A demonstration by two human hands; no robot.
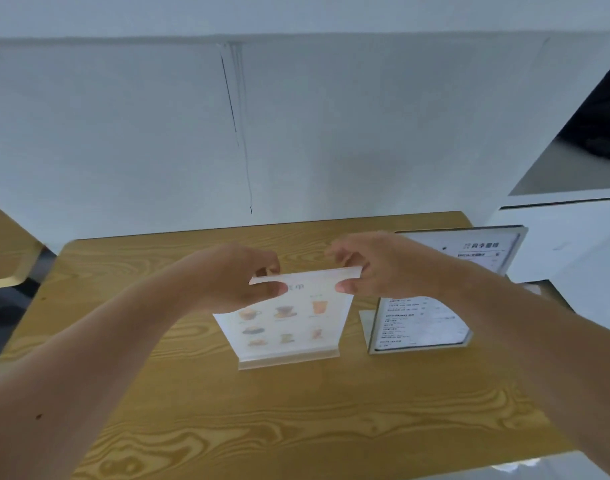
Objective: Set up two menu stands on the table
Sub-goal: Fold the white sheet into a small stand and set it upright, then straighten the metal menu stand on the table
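Count: two menu stands on the wooden table [227, 410], both upright. One is a clear drinks stand [282, 323] near the table's middle, standing on its flat base, card facing me. The other is a text menu stand [424, 320] just to its right, apart from it, partly hidden behind my right forearm.

Two hands in view, both mine, both on the drinks stand's top edge. My left hand [237, 275] pinches the upper left corner, thumb on the near face, fingers curled behind. My right hand [376, 268] pinches the upper right corner the same way, thumb in front, fingers bent over the back. Neither hand is wide open; each is closed just enough to grip the thin panel.

Writing: the drinks card carries rows of small cup and glass pictures, with a short heading I cannot read. The text menu shows black lines of print; "COLD DRINKS" is just legible, with a Chinese title at the top, too blurred to give.

Behind the table, a plain white wall [123, 133].
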